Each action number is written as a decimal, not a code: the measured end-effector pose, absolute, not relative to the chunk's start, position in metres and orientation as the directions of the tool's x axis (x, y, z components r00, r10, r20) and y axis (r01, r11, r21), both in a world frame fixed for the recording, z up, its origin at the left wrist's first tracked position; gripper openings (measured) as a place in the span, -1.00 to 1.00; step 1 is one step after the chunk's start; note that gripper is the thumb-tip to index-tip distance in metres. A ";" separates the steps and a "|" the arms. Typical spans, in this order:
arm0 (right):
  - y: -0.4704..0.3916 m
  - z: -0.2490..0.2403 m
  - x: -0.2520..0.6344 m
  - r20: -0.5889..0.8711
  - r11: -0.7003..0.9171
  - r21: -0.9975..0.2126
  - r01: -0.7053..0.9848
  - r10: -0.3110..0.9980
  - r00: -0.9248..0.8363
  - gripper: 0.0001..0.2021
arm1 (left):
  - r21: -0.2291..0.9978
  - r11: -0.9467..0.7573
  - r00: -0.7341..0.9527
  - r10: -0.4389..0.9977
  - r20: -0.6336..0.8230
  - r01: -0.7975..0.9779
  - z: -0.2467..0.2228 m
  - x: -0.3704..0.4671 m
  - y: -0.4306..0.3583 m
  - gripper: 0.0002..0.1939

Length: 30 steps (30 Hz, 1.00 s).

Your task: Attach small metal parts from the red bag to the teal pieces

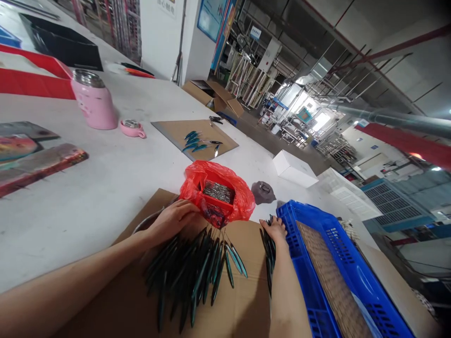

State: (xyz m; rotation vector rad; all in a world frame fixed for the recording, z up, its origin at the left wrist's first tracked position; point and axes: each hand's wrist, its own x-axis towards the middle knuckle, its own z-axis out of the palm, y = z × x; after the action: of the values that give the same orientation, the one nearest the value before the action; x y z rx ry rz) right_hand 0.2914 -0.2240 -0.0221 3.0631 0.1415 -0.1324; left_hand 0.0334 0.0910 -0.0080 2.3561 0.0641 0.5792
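My left hand (179,217) is at the near left edge of a red plastic bag (239,190), its fingers bent against the film. Inside the bag, a red box (222,204) holds many thin metal pieces (219,191). My right hand (275,230) has its fingers around the top of a bundle of dark slender pieces (268,253), beside a blue crate. Between my arms, a fanned pile of dark teal, leaf-shaped pieces with thin wire ends (197,267) lies on a cardboard sheet (246,300). The left fingertips are partly hidden.
The blue crate (292,211) at right holds a brown woven-looking panel (327,272). Farther back are a board (225,134) with several teal pieces, a grey lump (263,192) and a white box (295,168). A pink flask (95,103) and its lid (133,128) stand at left.
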 end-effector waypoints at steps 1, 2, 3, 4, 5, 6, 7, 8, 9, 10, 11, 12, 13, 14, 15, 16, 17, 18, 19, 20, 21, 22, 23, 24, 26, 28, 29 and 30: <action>-0.225 -0.021 0.290 -0.086 -0.994 0.071 0.086 0.080 0.993 -0.25 | 0.645 -0.757 0.899 0.202 0.388 -0.108 -0.008 0.033 0.091 -0.77; -0.225 -0.021 0.287 -0.082 -0.994 0.073 0.079 0.073 0.994 -0.29 | 0.643 -0.758 0.900 0.204 0.385 -0.104 -0.007 0.033 0.091 -0.77; -0.224 -0.020 0.284 -0.076 -0.995 0.074 0.074 0.069 0.995 -0.35 | 0.643 -0.760 0.901 0.206 0.383 -0.100 -0.007 0.033 0.091 -0.76; -0.224 -0.019 0.281 -0.069 -0.995 0.072 0.073 0.068 0.995 -0.41 | 0.642 -0.761 0.901 0.207 0.381 -0.097 -0.007 0.033 0.091 -0.76; -0.223 -0.018 0.276 -0.060 -0.995 0.068 0.072 0.068 0.996 -0.47 | 0.641 -0.761 0.901 0.205 0.383 -0.098 -0.007 0.033 0.091 -0.77; -0.222 -0.018 0.271 -0.050 -0.995 0.063 0.071 0.068 0.996 -0.51 | 0.640 -0.761 0.898 0.207 0.389 -0.102 -0.008 0.033 0.091 -0.77; -0.221 -0.017 0.265 -0.039 -0.996 0.057 0.069 0.067 0.997 -0.54 | 0.640 -0.761 0.892 0.211 0.399 -0.107 -0.009 0.034 0.091 -0.78; -0.221 -0.016 0.258 -0.031 -0.996 0.050 0.067 0.066 0.997 -0.55 | 0.641 -0.759 0.885 0.217 0.413 -0.114 -0.010 0.034 0.091 -0.78; -0.221 -0.015 0.251 -0.026 -0.997 0.044 0.065 0.064 0.998 -0.57 | 0.643 -0.756 0.879 0.218 0.425 -0.123 -0.011 0.034 0.091 -0.78; -0.222 -0.014 0.244 -0.023 -0.997 0.039 0.061 0.060 0.998 -0.58 | 0.645 -0.753 0.874 0.219 0.434 -0.132 -0.012 0.035 0.090 -0.78; -0.224 -0.012 0.237 -0.021 -0.998 0.035 0.053 0.053 0.998 -0.58 | 0.647 -0.750 0.872 0.217 0.438 -0.138 -0.013 0.035 0.090 -0.79; -0.226 -0.011 0.230 -0.019 -0.999 0.031 0.043 0.042 0.999 -0.58 | 0.647 -0.748 0.872 0.213 0.441 -0.145 -0.014 0.035 0.091 -0.79; -0.228 -0.010 0.223 -0.018 -0.999 0.030 0.027 0.027 0.999 -0.58 | 0.647 -0.747 0.872 0.206 0.444 -0.152 -0.014 0.035 0.091 -0.79; -0.230 -0.009 0.217 -0.018 -1.000 0.030 0.008 0.007 1.000 -0.57 | 0.647 -0.746 0.872 0.201 0.446 -0.159 -0.015 0.035 0.091 -0.79; -0.233 -0.008 0.211 -0.019 -0.999 0.031 -0.013 -0.013 1.000 -0.57 | 0.648 -0.744 0.871 0.201 0.449 -0.163 -0.016 0.035 0.091 -0.78; -0.236 -0.007 0.206 -0.023 -0.999 0.033 -0.030 -0.031 0.999 -0.57 | 0.650 -0.742 0.869 0.202 0.452 -0.166 -0.016 0.034 0.091 -0.78; -0.239 -0.006 0.201 -0.026 -0.998 0.034 -0.044 -0.045 0.999 -0.57 | 0.653 -0.738 0.869 0.200 0.452 -0.170 -0.016 0.034 0.091 -0.77; -0.241 -0.005 0.196 -0.029 -0.998 0.035 -0.052 -0.053 0.998 -0.56 | 0.656 -0.734 0.868 0.201 0.453 -0.173 -0.016 0.034 0.091 -0.77; -0.244 -0.005 0.191 -0.030 -0.998 0.036 -0.058 -0.059 0.998 -0.56 | 0.659 -0.732 0.868 0.202 0.453 -0.174 -0.015 0.033 0.091 -0.76; -0.247 -0.004 0.185 -0.029 -0.998 0.036 -0.058 -0.059 0.998 -0.55 | 0.659 -0.731 0.867 0.204 0.455 -0.174 -0.015 0.033 0.091 -0.76; -0.250 -0.004 0.180 -0.027 -0.998 0.035 -0.052 -0.053 0.998 -0.54 | 0.658 -0.732 0.864 0.206 0.460 -0.175 -0.015 0.033 0.090 -0.77; -0.253 -0.004 0.174 -0.023 -0.999 0.033 -0.042 -0.043 0.999 -0.54 | 0.657 -0.734 0.862 0.208 0.462 -0.174 -0.015 0.032 0.090 -0.77; -0.256 -0.005 0.167 -0.017 -0.999 0.031 -0.027 -0.027 0.999 -0.53 | 0.655 -0.736 0.859 0.214 0.465 -0.171 -0.015 0.032 0.090 -0.77; -0.259 -0.006 0.160 -0.008 -1.000 0.028 -0.008 -0.009 1.000 -0.52 | 0.653 -0.738 0.860 0.212 0.465 -0.171 -0.015 0.033 0.090 -0.77; -0.265 -0.009 0.144 0.022 -0.999 0.023 0.027 0.028 0.999 -0.50 | 0.651 -0.739 0.862 0.208 0.463 -0.171 -0.016 0.033 0.090 -0.77; -0.269 -0.013 0.130 0.071 -0.999 0.021 0.046 0.047 0.996 -0.50 | 0.656 -0.735 0.863 0.207 0.461 -0.174 -0.017 0.034 0.090 -0.77; -0.270 -0.015 0.124 0.100 -0.998 0.018 0.055 0.057 0.993 -0.51 | 0.660 -0.730 0.862 0.207 0.463 -0.179 -0.018 0.035 0.090 -0.77; -0.269 -0.017 0.120 0.126 -0.997 0.013 0.070 0.071 0.989 -0.52 | 0.663 -0.726 0.860 0.208 0.465 -0.183 -0.018 0.036 0.090 -0.78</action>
State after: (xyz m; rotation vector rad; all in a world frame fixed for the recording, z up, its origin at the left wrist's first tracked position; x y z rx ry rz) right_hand 0.1205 -0.2693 -0.0174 3.1252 0.1114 0.1991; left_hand 0.0355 0.0902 -0.0181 2.2847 0.0181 0.6777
